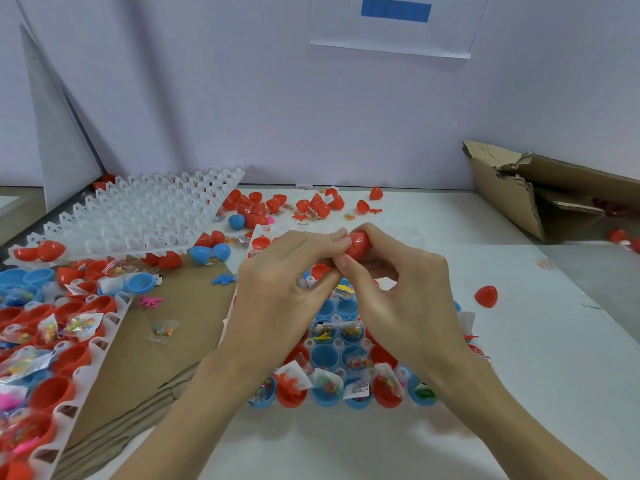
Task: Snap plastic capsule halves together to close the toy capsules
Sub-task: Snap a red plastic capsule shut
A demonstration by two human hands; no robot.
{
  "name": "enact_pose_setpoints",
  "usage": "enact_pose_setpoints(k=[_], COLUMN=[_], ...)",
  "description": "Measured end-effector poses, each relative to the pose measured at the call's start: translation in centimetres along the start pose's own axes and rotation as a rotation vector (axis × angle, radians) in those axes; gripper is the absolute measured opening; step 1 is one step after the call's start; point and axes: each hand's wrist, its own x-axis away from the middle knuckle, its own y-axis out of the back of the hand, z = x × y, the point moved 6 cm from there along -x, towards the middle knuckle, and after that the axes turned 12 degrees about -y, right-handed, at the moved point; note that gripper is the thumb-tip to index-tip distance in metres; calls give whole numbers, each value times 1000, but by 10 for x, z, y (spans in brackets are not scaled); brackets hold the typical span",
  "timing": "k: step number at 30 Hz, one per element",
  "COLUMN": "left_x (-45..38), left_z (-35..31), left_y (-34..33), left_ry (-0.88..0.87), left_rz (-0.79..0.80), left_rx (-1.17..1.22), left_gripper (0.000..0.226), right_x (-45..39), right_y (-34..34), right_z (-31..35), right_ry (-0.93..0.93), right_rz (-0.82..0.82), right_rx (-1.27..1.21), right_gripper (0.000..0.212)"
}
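Capsule [358,243], red, pinched from both sides above the middle tray, and by the look of it mid-press, though cannot tell whether the halves have already clicked shut, since fingers cover the seam. Spread across the white bench [519,393]: plenty left to do. Filling most of the left edge, a white tray [114,317] packed with open red and blue halves, most carrying small toy packets, none capped as far as can be seen. Behind that, tilted on the clutter, an unfilled white tray [138,216] with only a couple of red pieces [40,251] on its near corner. Under the hands, the middle tray [341,346] with rows of open blue and red cups, several loaded with packets and tiny figures, all waiting for lids. Far right, a torn cardboard box [526,192] lying on its side with some red pieces near its mouth. Toward the back wall, a scatter of loose red halves [256,206] plus two or three blue ones [209,252], likely the supply of lids. Left hand [280,282] curled, thumb and fingertips clamped on the capsule's left end. Right hand [401,275] likewise curled, index and thumb gripping the right end. Off to the right, one lone red piece [486,296] on bare bench, well apart from everything else. Judged overall: early in the job, one capsule in hand against dozens open.
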Motion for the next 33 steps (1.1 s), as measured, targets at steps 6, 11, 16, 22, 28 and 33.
enact_pose_setpoints(k=[6,11,16,22,28,33], left_x=[-1,-1,-2,-2,0,0], left_z=[1,1,2,5,6,4], left_y=[4,6,3,0,-6,-7], left_ry=[42,37,36,39,24,33], left_rz=[2,6,25,66,63,71], left_rx=[13,-36,-18,12,-35,-85], left_gripper=[30,34,32,33,35,35], right_x=[-1,-1,-1,1,2,1], right_y=[-4,-2,0,-3,-3,-1], right_z=[1,-1,-4,-8,-9,-8], right_ry=[-37,-89,-124,-153,-130,-130], right_rz=[49,25,21,14,-5,-37], right_rx=[-47,-82,-106,-113,-24,-50], right_gripper=[13,14,15,14,7,5])
